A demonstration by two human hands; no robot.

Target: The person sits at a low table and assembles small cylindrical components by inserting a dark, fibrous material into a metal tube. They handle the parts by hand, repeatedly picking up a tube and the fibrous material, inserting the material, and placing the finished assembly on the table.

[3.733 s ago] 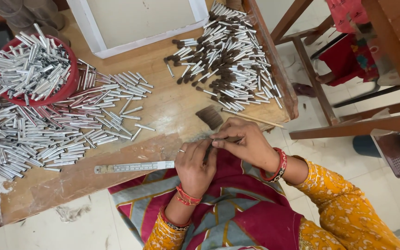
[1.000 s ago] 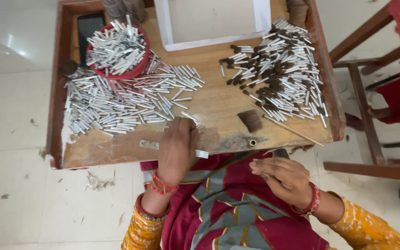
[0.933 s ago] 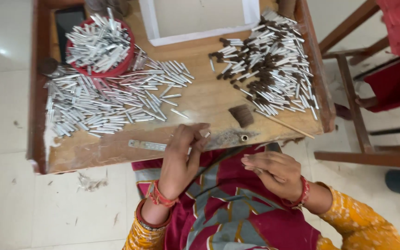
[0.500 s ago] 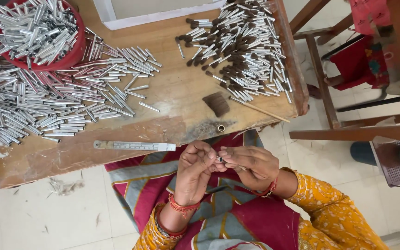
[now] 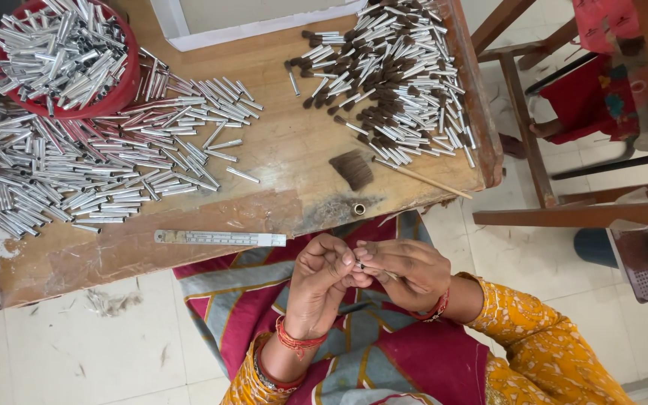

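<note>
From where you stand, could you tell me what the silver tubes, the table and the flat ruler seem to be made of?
Silver tubes: probably metal, shiny, catching bright glints.
Table: wood, worn and bare; grain and scuffed patches show.
Flat ruler: likely steel, dull grey with fine marks, though coated plastic is possible.

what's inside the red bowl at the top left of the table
The red bowl is heaped with short silver metal tubes, piled above its rim and lying every which way. The heap covers the bowl's bottom, so anything beneath the tubes cannot be seen.
</note>
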